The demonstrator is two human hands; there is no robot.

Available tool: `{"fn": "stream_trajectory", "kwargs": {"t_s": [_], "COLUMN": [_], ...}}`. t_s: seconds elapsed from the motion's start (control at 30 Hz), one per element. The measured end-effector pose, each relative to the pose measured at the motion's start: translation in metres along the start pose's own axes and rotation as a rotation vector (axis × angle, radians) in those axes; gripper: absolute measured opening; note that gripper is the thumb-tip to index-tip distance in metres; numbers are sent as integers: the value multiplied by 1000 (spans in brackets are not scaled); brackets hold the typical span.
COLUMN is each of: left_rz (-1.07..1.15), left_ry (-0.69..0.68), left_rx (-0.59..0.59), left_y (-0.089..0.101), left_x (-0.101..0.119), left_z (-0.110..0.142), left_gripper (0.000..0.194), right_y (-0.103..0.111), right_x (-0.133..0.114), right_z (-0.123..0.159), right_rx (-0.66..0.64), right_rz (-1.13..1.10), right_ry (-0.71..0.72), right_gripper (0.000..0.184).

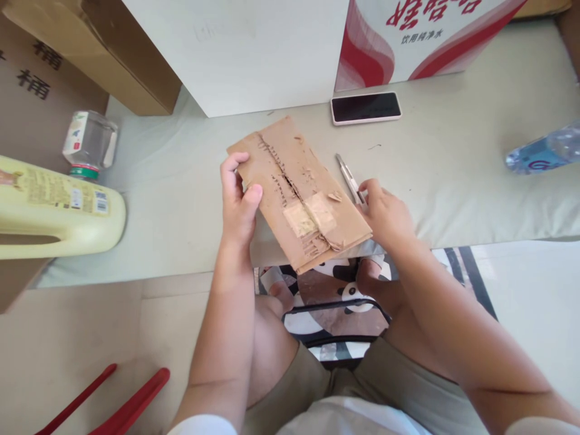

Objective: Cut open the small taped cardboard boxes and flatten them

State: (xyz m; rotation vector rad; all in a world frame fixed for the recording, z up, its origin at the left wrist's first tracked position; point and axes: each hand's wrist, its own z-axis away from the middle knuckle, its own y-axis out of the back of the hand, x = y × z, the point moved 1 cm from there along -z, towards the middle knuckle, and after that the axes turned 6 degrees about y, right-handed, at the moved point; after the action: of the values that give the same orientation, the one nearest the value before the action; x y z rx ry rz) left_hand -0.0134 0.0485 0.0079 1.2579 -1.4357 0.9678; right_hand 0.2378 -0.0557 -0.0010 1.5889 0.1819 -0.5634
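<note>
A flattened, torn piece of brown cardboard (299, 190) with a patch of tape lies tilted over the front edge of a pale padded surface (453, 181). My left hand (238, 199) pinches its left edge, thumb on top and fingers curled behind. My right hand (385, 211) is closed round the handle of a slim utility knife (348, 178), whose metal blade points up and away, just right of the cardboard.
A phone (366, 107) lies face up behind the cardboard. A white box (244, 54), a red-and-white carton (417, 36) and brown boxes (90, 48) stand at the back. A yellow jug (54, 208), a small bottle (88, 145) and a water bottle (544, 151) lie at the sides.
</note>
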Motion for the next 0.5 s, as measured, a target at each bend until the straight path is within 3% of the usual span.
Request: {"fn": "stream_trajectory", "kwargs": {"t_s": [0.1,0.2,0.3,0.43,0.5], "left_rz": [-9,-31,-51,-179,-270], "left_ry": [1,0,-37,-88,-104], "left_rx": [4,20,46,102,142], "left_y": [-1,-1,-1,-3,-7], "left_x": [0,-1,-5,-9,-9], "left_z": [0,0,1,1,3], "left_gripper": [69,72,71,62,56], "right_y": [5,19,42,71,78], "right_x": [2,-2,-12,-31,-41], "right_z": [-2,6,24,44,50], "right_rx": [-1,30,214,357,390], "right_rz": [-199,-602,-888,-928,-962], "right_ry": [-20,17,202,506,612], "right_gripper": [43,31,30,64,58]}}
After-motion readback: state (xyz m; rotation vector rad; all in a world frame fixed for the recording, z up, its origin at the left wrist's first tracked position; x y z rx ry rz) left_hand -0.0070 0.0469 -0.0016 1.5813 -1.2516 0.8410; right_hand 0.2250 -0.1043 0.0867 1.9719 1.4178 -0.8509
